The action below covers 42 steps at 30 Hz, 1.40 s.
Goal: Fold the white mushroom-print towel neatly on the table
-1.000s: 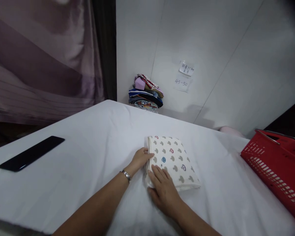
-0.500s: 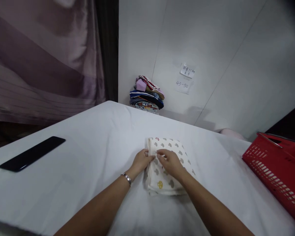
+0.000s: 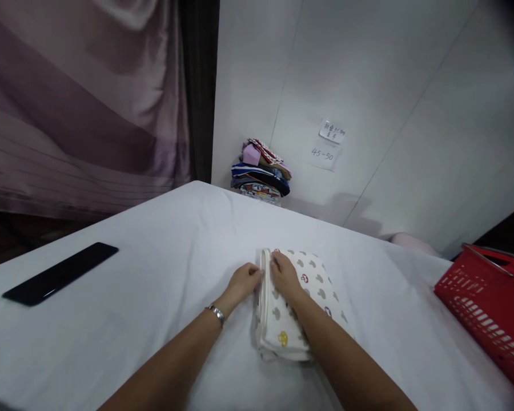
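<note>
The left grip (image 3: 246,281) was closed on the left edge of the folded cloth (image 3: 282,334). The right grip (image 3: 285,277) lay on top beside it; whether it pinched could not be told. The cloth sat mid-tabletop (image 3: 154,297), already a compact rectangle, its edges seemingly left to square. A red basket (image 3: 488,308) stood well apart.

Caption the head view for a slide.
Left hand and right hand meet at the edge of a folded patterned cloth on a white table, red basket at right.
</note>
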Available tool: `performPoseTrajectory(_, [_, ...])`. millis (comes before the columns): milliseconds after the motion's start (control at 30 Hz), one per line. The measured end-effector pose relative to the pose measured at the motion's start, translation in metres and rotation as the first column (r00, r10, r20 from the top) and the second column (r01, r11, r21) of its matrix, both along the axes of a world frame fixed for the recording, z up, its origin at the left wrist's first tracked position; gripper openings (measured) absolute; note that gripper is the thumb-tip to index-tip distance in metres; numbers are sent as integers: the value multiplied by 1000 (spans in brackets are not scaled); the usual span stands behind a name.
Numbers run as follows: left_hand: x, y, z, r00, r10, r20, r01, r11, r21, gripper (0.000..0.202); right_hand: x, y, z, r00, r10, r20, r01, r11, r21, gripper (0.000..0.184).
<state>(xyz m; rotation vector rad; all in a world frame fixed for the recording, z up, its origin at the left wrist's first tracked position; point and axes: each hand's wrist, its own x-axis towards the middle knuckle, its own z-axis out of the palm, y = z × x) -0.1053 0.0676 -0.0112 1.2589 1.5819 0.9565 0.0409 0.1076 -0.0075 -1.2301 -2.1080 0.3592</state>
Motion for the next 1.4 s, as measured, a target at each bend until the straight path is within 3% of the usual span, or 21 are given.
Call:
performPoseTrajectory(133, [-8,33,4,979,49,-199,1,970,243,13,0,1,0,999,36,-7,-36,999,-3,29])
performPoseTrajectory(267, [-2,51,3,954,122,-274,-37,955,295,13,0,1,-1,999,45,-24,-45,999,13,29])
performPoseTrajectory(400, [4,50,-2,945,191,-264,-91,933,349,15,2,2,-7,997,47,-69,-46,999,23,32])
performPoseTrajectory(767, [8,49,-8,935,213,-284,-69,894,443,12,1,4,-14,994,45,-98,-40,998,49,33])
performPoseTrajectory(1033, [9,51,-8,935,175,-310,-25,901,433,12,-1,0,-6,994,54,-93,-50,998,45,33])
performPoseTrajectory(1400, [8,51,-3,908,186,-376,-11,907,422,15,0,2,-11,995,41,-89,-35,997,62,33])
